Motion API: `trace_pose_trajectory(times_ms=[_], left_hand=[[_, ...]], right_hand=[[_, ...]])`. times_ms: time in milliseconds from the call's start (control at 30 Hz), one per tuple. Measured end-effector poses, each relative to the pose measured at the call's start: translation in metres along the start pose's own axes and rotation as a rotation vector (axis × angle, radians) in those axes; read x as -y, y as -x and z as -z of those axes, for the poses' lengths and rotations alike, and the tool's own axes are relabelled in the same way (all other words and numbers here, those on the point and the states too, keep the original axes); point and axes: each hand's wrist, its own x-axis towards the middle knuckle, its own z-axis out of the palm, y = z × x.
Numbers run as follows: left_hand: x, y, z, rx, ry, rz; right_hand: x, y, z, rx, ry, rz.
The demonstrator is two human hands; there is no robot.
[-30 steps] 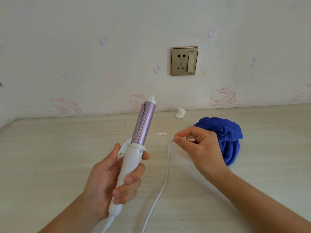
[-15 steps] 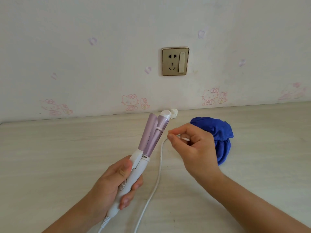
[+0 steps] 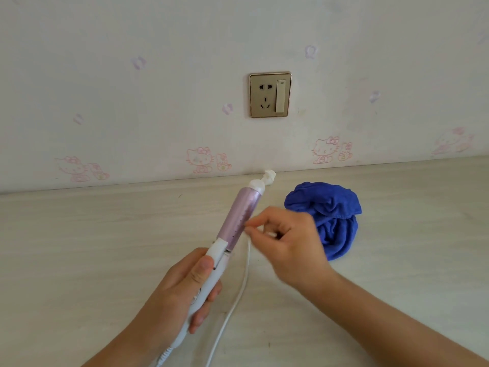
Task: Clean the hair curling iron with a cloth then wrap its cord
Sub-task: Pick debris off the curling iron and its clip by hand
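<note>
My left hand [image 3: 182,292] grips the white handle of the curling iron [image 3: 242,215], whose purple barrel tilts up and to the right above the table. My right hand [image 3: 288,242] pinches the white cord [image 3: 238,295] right beside the lower part of the barrel. From my fingers the cord hangs down to the bottom edge of the view. The crumpled blue cloth [image 3: 330,215] lies on the table just right of my right hand, and neither hand touches it.
A small white wad [image 3: 270,177] lies by the wall behind the iron's tip. A gold wall socket with a switch [image 3: 270,95] sits above it. The pale wooden table [image 3: 92,247] runs to the wall.
The iron has turned in my left hand and tilted further right, so its barrel now shows one smooth side. My right hand has brought the cord in against the barrel.
</note>
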Motion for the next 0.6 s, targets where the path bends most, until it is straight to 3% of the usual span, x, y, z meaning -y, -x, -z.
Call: trace_pose_trajectory(times_ms=[100, 267, 467, 600], left_hand=[[-0.007, -0.001, 0.004, -0.026, -0.002, -0.009], [-0.007, 0.001, 0.003, 0.015, -0.047, -0.004], [-0.008, 0.002, 0.008, 0.027, 0.062, 0.057], [-0.006, 0.004, 0.005, 0.071, 0.076, 0.117]], right_hand=[[0.004, 0.01, -0.013, 0.086, 0.006, 0.016], [0.0, -0.01, 0.013, -0.111, -0.109, -0.048], [0.002, 0.006, -0.009, 0.073, -0.017, 0.017], [-0.002, -0.016, 0.02, -0.12, -0.077, -0.072]])
